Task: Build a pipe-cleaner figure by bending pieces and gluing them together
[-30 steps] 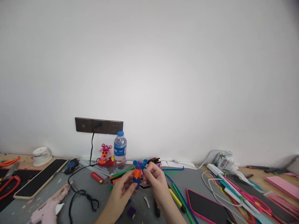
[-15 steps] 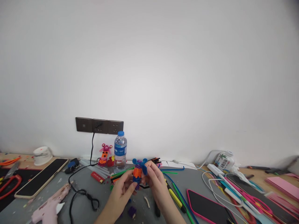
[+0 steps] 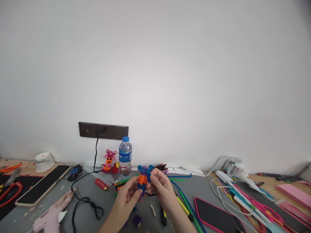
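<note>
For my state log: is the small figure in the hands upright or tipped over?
Upright: the figure has blue loops on top and an orange front below, with the left hand gripping it lower down.

Plain flat white wall (image 3: 170, 81) beyond left hand (image 3: 126, 196), softly lit. Dark-brown rectangular three-panel wall socket (image 3: 103, 130) up-left of hand. Flat bench (image 3: 202, 187), grey below hand, wood-coloured far left and right.

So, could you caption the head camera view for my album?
Left hand and right hand hold an orange-and-blue figure over a cluttered grey table.
</note>
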`<action>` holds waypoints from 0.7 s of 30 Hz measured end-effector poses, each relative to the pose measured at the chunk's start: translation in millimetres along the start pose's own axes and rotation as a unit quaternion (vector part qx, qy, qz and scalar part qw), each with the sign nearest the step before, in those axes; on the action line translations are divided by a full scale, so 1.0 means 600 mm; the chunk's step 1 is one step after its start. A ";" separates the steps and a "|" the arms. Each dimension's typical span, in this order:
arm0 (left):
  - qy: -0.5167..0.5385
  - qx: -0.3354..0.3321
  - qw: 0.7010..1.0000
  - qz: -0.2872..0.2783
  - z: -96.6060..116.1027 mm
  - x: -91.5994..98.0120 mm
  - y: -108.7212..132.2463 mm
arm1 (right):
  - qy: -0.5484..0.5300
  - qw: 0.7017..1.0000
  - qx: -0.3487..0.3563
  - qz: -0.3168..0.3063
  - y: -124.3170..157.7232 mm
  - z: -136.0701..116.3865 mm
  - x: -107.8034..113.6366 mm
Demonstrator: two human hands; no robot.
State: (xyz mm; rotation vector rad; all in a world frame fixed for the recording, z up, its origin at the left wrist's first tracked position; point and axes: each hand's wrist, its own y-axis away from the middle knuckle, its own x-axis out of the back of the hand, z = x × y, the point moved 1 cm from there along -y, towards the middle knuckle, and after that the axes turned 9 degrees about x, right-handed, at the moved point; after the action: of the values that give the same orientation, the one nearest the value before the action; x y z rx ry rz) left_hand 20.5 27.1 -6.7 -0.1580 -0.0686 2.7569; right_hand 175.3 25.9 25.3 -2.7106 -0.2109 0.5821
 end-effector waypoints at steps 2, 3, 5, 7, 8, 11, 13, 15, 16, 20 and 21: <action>0.003 0.001 1.000 0.001 -0.006 0.002 -0.001 | 0.012 1.000 0.013 0.003 -0.002 -0.002 0.001; 0.004 0.003 1.000 0.002 -0.009 0.002 -0.001 | 0.021 1.000 0.021 0.003 -0.002 -0.004 0.002; 0.005 0.007 1.000 0.003 -0.013 0.003 -0.001 | 0.044 0.998 0.035 0.002 -0.002 -0.009 0.001; 0.005 0.011 1.000 0.001 -0.013 0.004 -0.001 | 0.076 0.995 0.059 0.010 -0.002 -0.013 -0.001; 0.006 0.012 1.000 0.000 -0.012 0.003 -0.001 | 0.094 0.993 0.075 0.019 -0.001 -0.015 -0.002; 0.003 0.014 1.000 -0.002 -0.007 0.002 0.000 | 0.139 0.982 0.120 0.050 0.002 -0.017 -0.005; 0.002 0.014 1.000 -0.002 -0.003 0.000 0.000 | 0.156 0.977 0.132 0.061 0.003 -0.016 -0.005; 0.002 0.014 1.000 -0.003 -0.001 0.000 0.000 | 0.167 0.974 0.138 0.069 0.004 -0.015 -0.005; 0.002 0.013 1.000 -0.003 -0.002 0.000 0.000 | 0.170 0.973 0.140 0.073 0.004 -0.015 -0.005; 0.003 0.013 1.000 0.003 -0.006 0.000 0.001 | 0.174 0.969 0.148 0.096 0.004 -0.018 -0.008; 0.003 0.013 1.000 0.004 -0.007 0.000 0.002 | 0.175 0.968 0.149 0.100 0.004 -0.019 -0.009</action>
State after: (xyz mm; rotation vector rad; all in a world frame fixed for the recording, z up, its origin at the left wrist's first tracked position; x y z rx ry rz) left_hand 20.4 26.4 -10.8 -0.1608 -0.0296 2.7647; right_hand 175.1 18.9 36.0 -2.4976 0.2265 0.1603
